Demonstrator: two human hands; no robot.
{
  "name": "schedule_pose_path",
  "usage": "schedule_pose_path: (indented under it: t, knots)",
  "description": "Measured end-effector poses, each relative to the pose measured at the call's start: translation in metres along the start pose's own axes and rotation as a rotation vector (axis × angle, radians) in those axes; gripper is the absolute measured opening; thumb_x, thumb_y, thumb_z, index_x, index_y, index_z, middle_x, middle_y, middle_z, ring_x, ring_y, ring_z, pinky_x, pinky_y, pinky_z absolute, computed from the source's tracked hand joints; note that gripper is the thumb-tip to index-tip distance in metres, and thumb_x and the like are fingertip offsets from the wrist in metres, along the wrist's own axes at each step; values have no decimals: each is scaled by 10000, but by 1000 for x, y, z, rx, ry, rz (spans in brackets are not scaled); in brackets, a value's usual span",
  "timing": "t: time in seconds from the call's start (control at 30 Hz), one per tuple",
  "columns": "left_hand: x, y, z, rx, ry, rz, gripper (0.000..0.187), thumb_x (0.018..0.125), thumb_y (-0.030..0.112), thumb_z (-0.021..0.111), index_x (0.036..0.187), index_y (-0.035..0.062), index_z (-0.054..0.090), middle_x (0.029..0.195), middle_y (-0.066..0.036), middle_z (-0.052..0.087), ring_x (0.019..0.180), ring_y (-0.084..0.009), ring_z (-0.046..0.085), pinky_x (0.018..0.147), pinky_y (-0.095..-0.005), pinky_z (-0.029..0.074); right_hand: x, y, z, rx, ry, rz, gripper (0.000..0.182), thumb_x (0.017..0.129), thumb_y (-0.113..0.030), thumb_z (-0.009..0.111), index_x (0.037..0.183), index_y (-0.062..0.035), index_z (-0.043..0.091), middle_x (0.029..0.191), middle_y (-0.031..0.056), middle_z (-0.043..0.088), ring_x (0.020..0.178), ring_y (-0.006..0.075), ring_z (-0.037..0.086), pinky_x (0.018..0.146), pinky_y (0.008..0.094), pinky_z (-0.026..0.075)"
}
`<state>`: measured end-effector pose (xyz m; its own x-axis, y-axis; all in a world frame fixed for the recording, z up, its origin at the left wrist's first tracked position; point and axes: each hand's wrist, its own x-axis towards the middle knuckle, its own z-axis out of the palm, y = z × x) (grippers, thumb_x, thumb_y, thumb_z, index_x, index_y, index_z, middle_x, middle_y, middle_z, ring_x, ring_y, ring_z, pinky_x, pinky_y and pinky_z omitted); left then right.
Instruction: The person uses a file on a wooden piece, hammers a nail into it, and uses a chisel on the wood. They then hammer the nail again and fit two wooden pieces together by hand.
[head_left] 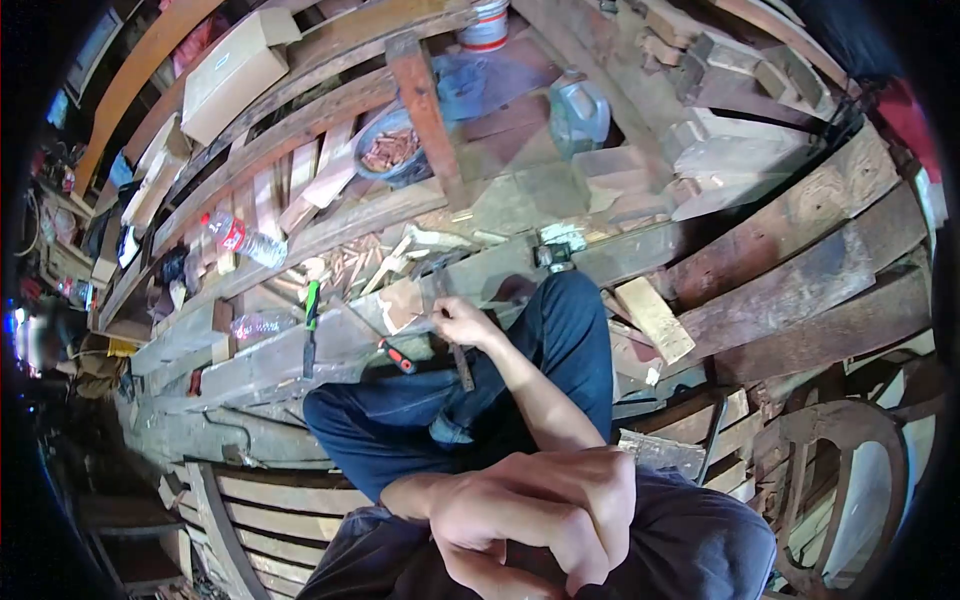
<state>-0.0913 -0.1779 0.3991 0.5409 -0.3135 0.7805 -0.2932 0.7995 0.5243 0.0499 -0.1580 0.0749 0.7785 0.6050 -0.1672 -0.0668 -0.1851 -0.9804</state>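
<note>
My right hand [462, 323] is closed around a long, flat, dark bar-shaped tool [462, 370], which points down between my bent knees. Beside that hand lies a flat tan piece of wood [402, 304]. To its left rests a tool with a red and black handle [396, 356], and farther left a tool with a green handle [312, 305]. Close to the camera, my left hand [535, 520] is raised with its fingers curled in. Whatever it may hold is hidden.
Wood scraps [350, 262] cover the boards. Around them are a plastic bottle [243, 240], a basin of wood pieces [385, 145], a clear jug [580, 115] and a cardboard box [235, 75]. Thick planks [790, 225] lie to the right, near a curved wooden frame [840, 480].
</note>
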Motion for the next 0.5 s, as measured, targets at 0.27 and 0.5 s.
schedule_pose_path:
  t: [0.27,0.5]
  knots:
    - [-19,2,3,-26,64,-29,237,906,246,650,762,65,697,779,-62,654,691,-216,516,630,-341,365,-1,0,-2,-78,18,12,159,938,-109,558,819,-5,571,609,51,567,540,124,541,488,324,412]
    - [-27,2,-5,0,107,-16,204,877,237,690,763,68,705,805,-62,666,692,-204,523,618,-328,369,-7,-14,-4,-175,106,-15,168,901,-156,617,843,0,599,631,82,580,586,155,571,562,358,458]
